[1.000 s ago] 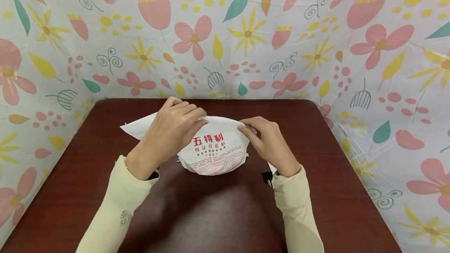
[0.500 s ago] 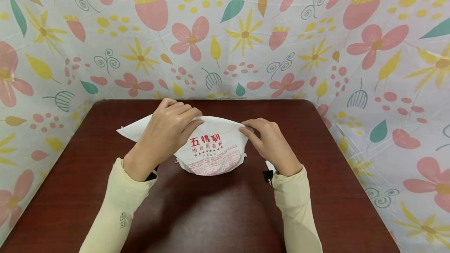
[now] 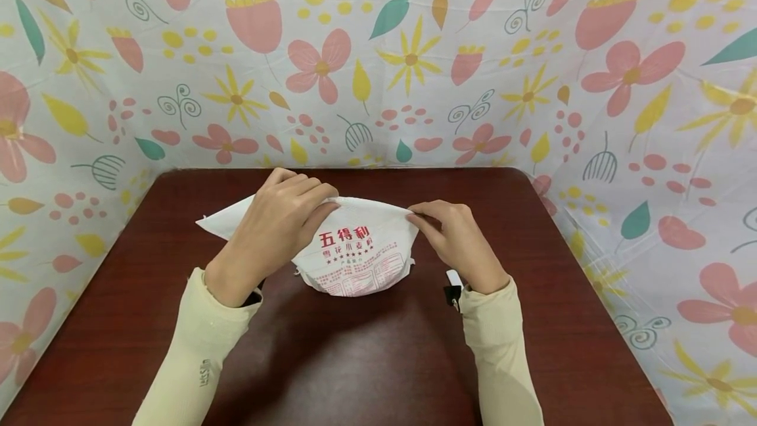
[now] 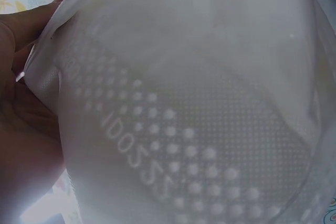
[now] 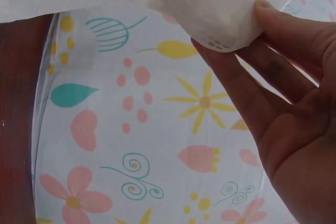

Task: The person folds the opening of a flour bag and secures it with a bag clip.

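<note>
A white flour bag (image 3: pixel 349 242) with red Chinese print is held up by both hands in the head view. My left hand (image 3: pixel 275 229) grips its top edge left of the middle, thumb on the near face. With thumb and fingertips, my right hand (image 3: pixel 455 235) pinches the bag's upper right corner. The right wrist view shows that hand (image 5: pixel 299 93) around a rounded white corner (image 5: pixel 226 30) with small dark holes. Close up in the left wrist view, the white sheet (image 4: pixel 184 103) bears raised dots and lettering. Whether the bag's bottom touches the table cannot be told.
The dark reddish-brown table (image 3: pixel 355 367) has rounded far corners. A flower-printed curtain (image 3: pixel 378 84) stands behind it and along both sides. A small black and white item (image 3: pixel 453 291) sits at the right wrist, by the cuff.
The right fingers have closed slightly at the bag's corner. Both hands and the bag sit a little further left in the head view, where the background has shifted too.
</note>
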`<action>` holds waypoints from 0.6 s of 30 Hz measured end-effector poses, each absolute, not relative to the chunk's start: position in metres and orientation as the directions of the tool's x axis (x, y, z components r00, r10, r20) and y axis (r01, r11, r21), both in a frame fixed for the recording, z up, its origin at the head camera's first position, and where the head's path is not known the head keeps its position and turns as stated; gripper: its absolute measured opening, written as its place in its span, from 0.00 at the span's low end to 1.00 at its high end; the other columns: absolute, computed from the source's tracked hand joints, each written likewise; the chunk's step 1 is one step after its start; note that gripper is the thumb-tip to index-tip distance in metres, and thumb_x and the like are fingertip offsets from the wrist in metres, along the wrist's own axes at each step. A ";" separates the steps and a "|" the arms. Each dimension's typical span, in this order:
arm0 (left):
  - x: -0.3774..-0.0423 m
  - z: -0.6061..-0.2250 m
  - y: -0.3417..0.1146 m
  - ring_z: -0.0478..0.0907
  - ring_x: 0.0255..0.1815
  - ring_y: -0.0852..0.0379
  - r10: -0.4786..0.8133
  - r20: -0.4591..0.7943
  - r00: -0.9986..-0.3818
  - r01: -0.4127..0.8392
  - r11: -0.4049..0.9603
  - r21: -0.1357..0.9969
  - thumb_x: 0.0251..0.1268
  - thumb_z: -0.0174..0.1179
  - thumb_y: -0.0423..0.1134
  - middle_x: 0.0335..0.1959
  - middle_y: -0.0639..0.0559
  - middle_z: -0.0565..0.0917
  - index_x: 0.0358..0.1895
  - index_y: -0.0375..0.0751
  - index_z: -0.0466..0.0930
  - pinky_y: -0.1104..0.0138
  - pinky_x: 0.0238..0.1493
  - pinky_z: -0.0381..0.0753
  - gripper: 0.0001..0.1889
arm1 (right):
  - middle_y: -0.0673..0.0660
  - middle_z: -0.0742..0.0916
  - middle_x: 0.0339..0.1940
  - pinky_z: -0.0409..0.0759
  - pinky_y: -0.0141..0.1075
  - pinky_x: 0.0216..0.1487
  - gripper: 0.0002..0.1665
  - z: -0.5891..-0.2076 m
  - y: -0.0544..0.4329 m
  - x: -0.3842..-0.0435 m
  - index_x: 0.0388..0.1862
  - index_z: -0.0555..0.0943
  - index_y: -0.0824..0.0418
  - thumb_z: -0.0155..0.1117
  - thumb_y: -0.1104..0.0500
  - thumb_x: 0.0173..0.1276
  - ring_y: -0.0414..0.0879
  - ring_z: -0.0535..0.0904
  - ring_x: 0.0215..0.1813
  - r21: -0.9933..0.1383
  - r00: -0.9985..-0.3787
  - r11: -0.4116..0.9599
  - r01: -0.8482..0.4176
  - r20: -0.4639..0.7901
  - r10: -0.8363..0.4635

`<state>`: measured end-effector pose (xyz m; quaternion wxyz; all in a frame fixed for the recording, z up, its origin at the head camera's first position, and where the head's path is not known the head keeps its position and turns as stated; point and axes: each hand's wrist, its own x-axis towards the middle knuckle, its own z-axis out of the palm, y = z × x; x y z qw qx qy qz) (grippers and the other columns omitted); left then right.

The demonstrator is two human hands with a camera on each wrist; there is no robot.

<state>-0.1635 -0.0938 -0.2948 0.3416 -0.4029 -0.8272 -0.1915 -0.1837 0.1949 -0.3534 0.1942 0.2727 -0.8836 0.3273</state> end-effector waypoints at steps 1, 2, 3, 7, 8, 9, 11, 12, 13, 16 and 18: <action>-0.164 -0.295 -0.094 0.80 0.33 0.53 0.537 0.719 -0.442 0.800 0.599 0.044 0.65 0.65 0.33 0.30 0.51 0.84 0.37 0.38 0.83 0.58 0.43 0.71 0.02 | 0.52 0.90 0.38 0.83 0.38 0.45 0.08 -0.354 0.195 -0.184 0.43 0.89 0.60 0.70 0.61 0.67 0.42 0.86 0.42 -0.472 -0.773 0.635 -0.612 0.526 -0.355; -0.164 -0.296 -0.095 0.80 0.33 0.53 0.538 0.718 -0.441 0.802 0.596 0.045 0.65 0.65 0.33 0.30 0.51 0.84 0.37 0.38 0.83 0.58 0.42 0.71 0.02 | 0.52 0.90 0.38 0.83 0.38 0.45 0.08 -0.354 0.195 -0.184 0.43 0.89 0.61 0.70 0.61 0.67 0.42 0.86 0.41 -0.470 -0.769 0.632 -0.616 0.531 -0.355; -0.164 -0.296 -0.095 0.80 0.33 0.53 0.540 0.718 -0.439 0.804 0.594 0.045 0.65 0.65 0.33 0.30 0.51 0.84 0.37 0.38 0.84 0.58 0.42 0.72 0.02 | 0.52 0.90 0.38 0.83 0.38 0.44 0.07 -0.355 0.195 -0.185 0.42 0.89 0.60 0.70 0.61 0.66 0.42 0.86 0.41 -0.468 -0.766 0.629 -0.620 0.536 -0.356; -0.164 -0.298 -0.097 0.81 0.33 0.53 0.544 0.717 -0.436 0.808 0.588 0.045 0.65 0.65 0.33 0.30 0.51 0.85 0.38 0.38 0.84 0.58 0.43 0.73 0.02 | 0.52 0.90 0.38 0.83 0.37 0.43 0.07 -0.356 0.196 -0.186 0.42 0.90 0.60 0.71 0.62 0.65 0.41 0.86 0.40 -0.457 -0.749 0.620 -0.638 0.555 -0.361; -0.164 -0.298 -0.098 0.81 0.33 0.53 0.545 0.716 -0.436 0.808 0.587 0.047 0.65 0.65 0.33 0.30 0.51 0.85 0.38 0.38 0.84 0.58 0.43 0.73 0.02 | 0.52 0.90 0.37 0.83 0.37 0.43 0.07 -0.356 0.197 -0.186 0.41 0.90 0.60 0.71 0.63 0.65 0.41 0.86 0.40 -0.456 -0.745 0.617 -0.642 0.560 -0.362; -0.164 -0.299 -0.098 0.81 0.33 0.53 0.545 0.716 -0.437 0.809 0.585 0.048 0.65 0.65 0.33 0.30 0.51 0.85 0.38 0.38 0.84 0.58 0.43 0.73 0.02 | 0.52 0.90 0.37 0.83 0.36 0.43 0.07 -0.355 0.197 -0.186 0.41 0.90 0.60 0.72 0.63 0.64 0.41 0.86 0.40 -0.454 -0.741 0.613 -0.646 0.565 -0.362; -0.163 -0.299 -0.099 0.81 0.34 0.53 0.545 0.715 -0.438 0.810 0.585 0.051 0.65 0.65 0.32 0.30 0.51 0.85 0.38 0.38 0.84 0.57 0.44 0.73 0.02 | 0.52 0.90 0.37 0.83 0.36 0.43 0.07 -0.355 0.197 -0.186 0.41 0.90 0.61 0.72 0.63 0.64 0.41 0.86 0.40 -0.455 -0.737 0.608 -0.650 0.571 -0.361; -0.163 -0.300 -0.100 0.81 0.33 0.53 0.545 0.714 -0.440 0.809 0.585 0.052 0.65 0.65 0.32 0.30 0.51 0.85 0.38 0.38 0.84 0.57 0.44 0.73 0.03 | 0.52 0.90 0.37 0.83 0.36 0.43 0.07 -0.355 0.198 -0.186 0.41 0.90 0.61 0.72 0.64 0.63 0.41 0.86 0.40 -0.457 -0.738 0.607 -0.650 0.571 -0.359; -0.163 -0.300 -0.100 0.81 0.33 0.53 0.544 0.714 -0.441 0.808 0.586 0.052 0.64 0.65 0.32 0.30 0.51 0.85 0.39 0.38 0.84 0.57 0.44 0.73 0.03 | 0.52 0.90 0.37 0.83 0.37 0.43 0.07 -0.354 0.197 -0.186 0.41 0.90 0.61 0.72 0.64 0.64 0.41 0.86 0.40 -0.459 -0.740 0.607 -0.648 0.569 -0.359; -0.163 -0.300 -0.102 0.80 0.33 0.53 0.540 0.715 -0.444 0.803 0.595 0.049 0.64 0.65 0.32 0.30 0.51 0.85 0.38 0.38 0.84 0.57 0.43 0.72 0.03 | 0.53 0.90 0.38 0.84 0.38 0.43 0.08 -0.354 0.196 -0.185 0.42 0.89 0.62 0.71 0.63 0.65 0.42 0.87 0.41 -0.468 -0.753 0.614 -0.636 0.551 -0.360; -0.163 -0.300 -0.103 0.80 0.32 0.54 0.539 0.714 -0.447 0.801 0.597 0.050 0.64 0.65 0.32 0.30 0.51 0.85 0.38 0.38 0.84 0.58 0.43 0.72 0.02 | 0.53 0.90 0.39 0.84 0.39 0.44 0.08 -0.354 0.195 -0.185 0.43 0.89 0.62 0.70 0.63 0.66 0.43 0.86 0.41 -0.475 -0.767 0.622 -0.623 0.530 -0.363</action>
